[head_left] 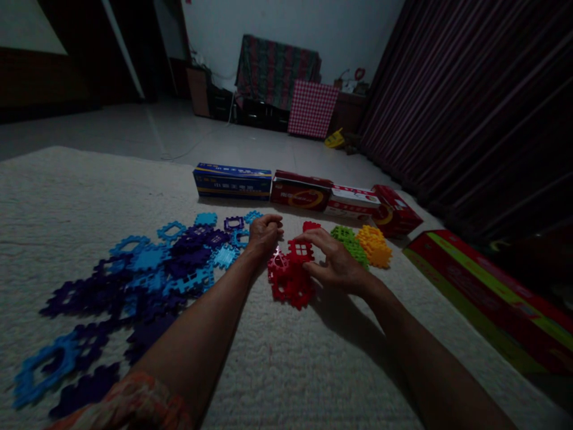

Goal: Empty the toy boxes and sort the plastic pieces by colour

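Observation:
My right hand pinches a red interlocking plastic tile with a window-like grid, its thumb and fingers at the tile's right side. Under and in front of that tile lies a heap of red tiles, and one more red tile lies just behind the fingers. To the left, my left hand is closed with curled fingers; whatever is inside them is hidden. Light-blue tiles and dark-purple tiles spread in a loose pile left of my left forearm.
Green tiles and yellow tiles form stacks beyond my right hand. A blue box, a dark red box and further cartons line the back of the pale mat. A long red-green box lies at right.

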Tool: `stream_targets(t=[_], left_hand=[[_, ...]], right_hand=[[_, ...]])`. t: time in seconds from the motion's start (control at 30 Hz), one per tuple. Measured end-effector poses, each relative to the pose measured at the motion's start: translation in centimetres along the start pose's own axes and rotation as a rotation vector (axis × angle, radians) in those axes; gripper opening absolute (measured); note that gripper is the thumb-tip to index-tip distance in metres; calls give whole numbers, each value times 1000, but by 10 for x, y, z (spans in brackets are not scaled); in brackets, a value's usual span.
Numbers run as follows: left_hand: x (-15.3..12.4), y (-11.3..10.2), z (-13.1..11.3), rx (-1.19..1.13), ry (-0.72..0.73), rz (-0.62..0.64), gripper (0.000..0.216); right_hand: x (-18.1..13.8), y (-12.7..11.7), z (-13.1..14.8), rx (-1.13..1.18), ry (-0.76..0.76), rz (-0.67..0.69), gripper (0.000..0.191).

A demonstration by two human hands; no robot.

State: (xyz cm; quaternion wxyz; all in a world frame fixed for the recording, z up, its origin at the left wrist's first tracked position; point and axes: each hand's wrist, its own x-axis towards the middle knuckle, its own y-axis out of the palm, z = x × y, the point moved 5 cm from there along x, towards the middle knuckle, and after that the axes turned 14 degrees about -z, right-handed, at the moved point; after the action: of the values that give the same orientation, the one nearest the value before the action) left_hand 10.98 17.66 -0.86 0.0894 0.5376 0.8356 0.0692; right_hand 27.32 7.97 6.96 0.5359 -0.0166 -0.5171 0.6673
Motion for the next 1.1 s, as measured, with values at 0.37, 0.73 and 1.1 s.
stream_targets(t=[0.37, 0.73, 1.1], left_hand=[[5, 1, 10, -8, 10, 10, 26], [0, 1, 3, -20, -5, -2, 24], [3, 0, 4, -54, -13, 2, 25]], right_hand=[[38, -7, -89, -516, 241, -61, 42], [17, -14, -44, -323, 65, -100, 41], [-16, 10, 20, -4, 93, 348, 24]])
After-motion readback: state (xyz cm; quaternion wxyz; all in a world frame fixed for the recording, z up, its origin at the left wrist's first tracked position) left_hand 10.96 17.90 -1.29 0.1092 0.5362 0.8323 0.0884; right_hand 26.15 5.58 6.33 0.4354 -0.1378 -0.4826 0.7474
